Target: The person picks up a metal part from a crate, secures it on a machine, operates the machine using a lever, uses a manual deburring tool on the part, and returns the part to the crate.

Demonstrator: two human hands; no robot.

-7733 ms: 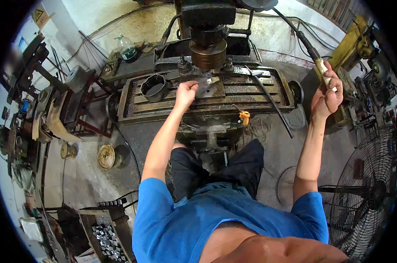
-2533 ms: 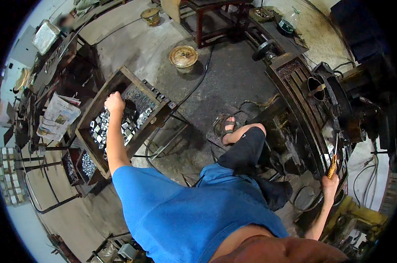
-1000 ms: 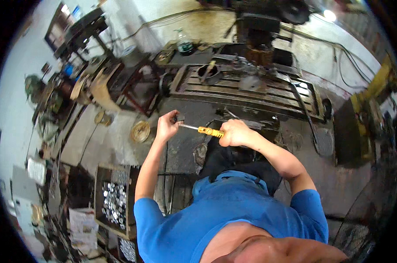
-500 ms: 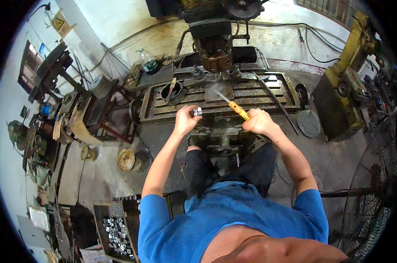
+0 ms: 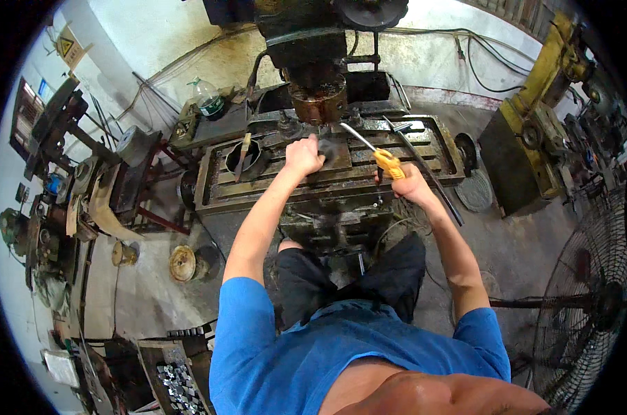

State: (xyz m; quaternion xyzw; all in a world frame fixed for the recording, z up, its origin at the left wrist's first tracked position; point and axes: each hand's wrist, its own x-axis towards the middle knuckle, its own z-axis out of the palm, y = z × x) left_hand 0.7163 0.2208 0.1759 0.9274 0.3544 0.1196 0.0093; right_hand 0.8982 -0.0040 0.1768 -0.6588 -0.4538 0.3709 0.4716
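Near: person in blue shirt and dark trousers, crate of small metal parts (image 5: pixel 177 384) on floor at lower left. Round metal disc (image 5: pixel 183 263) on floor left of the legs, standing fan (image 5: pixel 590 304) at right.

Both forearms reach forward to the slotted machine table (image 5: pixel 216 187) of a milling machine. Left hand (image 5: pixel 304 154) closed, knuckles up, pressed on the dark block (image 5: pixel 332 160) mid-table, right under the spindle head (image 5: pixel 317 102); whatever sits inside the fist is hidden, cannot tell. Right hand (image 5: pixel 409 184) clenched around the yellow handle of a screwdriver (image 5: pixel 372 149), at the table's front edge, shaft slanting up-left with tip near the block and spindle, just right of the left hand.

On table: dark round container (image 5: pixel 244 158) at left with a tool standing in it, long dark bar (image 5: pixel 424 173) lying diagonal at right, passing just beside the right hand.

Far: green-capped plastic bottle (image 5: pixel 207 100) on bench behind table at left, yellow machine (image 5: pixel 542 117) at right, cables along the back wall
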